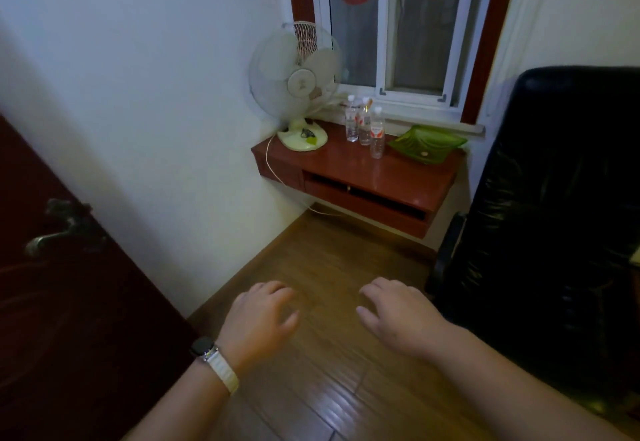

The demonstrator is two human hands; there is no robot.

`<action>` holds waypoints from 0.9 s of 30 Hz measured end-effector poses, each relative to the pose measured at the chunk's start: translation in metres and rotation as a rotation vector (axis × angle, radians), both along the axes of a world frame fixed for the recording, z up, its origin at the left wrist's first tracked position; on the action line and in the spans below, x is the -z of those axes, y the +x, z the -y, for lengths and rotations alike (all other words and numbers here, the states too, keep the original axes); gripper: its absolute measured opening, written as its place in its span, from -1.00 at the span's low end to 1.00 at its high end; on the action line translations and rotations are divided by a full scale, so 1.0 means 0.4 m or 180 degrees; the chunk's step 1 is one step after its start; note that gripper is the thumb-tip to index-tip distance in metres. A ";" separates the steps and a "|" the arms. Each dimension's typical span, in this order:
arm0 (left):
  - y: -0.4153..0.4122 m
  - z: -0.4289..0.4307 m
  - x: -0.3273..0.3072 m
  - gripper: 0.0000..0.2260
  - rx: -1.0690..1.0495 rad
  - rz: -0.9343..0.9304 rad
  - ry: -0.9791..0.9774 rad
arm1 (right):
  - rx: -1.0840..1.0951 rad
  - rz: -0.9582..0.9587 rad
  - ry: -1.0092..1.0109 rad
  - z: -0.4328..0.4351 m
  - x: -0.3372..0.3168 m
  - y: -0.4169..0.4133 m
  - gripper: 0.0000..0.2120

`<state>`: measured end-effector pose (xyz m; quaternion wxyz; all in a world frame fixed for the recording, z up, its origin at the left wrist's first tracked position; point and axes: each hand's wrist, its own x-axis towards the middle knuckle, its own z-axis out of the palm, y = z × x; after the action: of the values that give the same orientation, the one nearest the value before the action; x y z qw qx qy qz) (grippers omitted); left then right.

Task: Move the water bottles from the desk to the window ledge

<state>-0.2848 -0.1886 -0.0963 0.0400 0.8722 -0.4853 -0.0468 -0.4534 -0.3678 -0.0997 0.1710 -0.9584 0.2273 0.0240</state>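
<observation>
Three clear, white-capped water bottles (364, 126) stand upright, clustered on the red desk (408, 174) below the window ledge (433, 118).

Red-brown desk (398, 167), clear bottles (365, 127) with white caps and red-white labels, green dish (427, 144), pale fan (296, 84)

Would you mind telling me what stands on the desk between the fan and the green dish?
In the head view, three water bottles stand clustered on the desk, between the fan and the green dish.
</observation>
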 end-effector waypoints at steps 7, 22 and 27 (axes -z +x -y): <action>0.163 0.229 -0.044 -0.60 0.0088 0.0055 0.0093 | 0.0072 0.0145 -0.0031 0.236 -0.044 0.156 -0.56; 0.649 0.564 0.044 -0.52 0.0542 -0.0250 -0.0263 | 0.0268 -0.0414 0.0100 0.498 0.015 0.621 -0.56; 0.894 0.676 0.041 -0.62 0.0720 -0.0393 -0.0312 | 0.0439 -0.0623 0.0114 0.588 -0.012 0.824 -0.59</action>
<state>0.0726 -0.4591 -0.1128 0.1069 0.8043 -0.5789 -0.0808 -0.1239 -0.6029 -0.0950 0.1664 -0.9303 0.3078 0.1097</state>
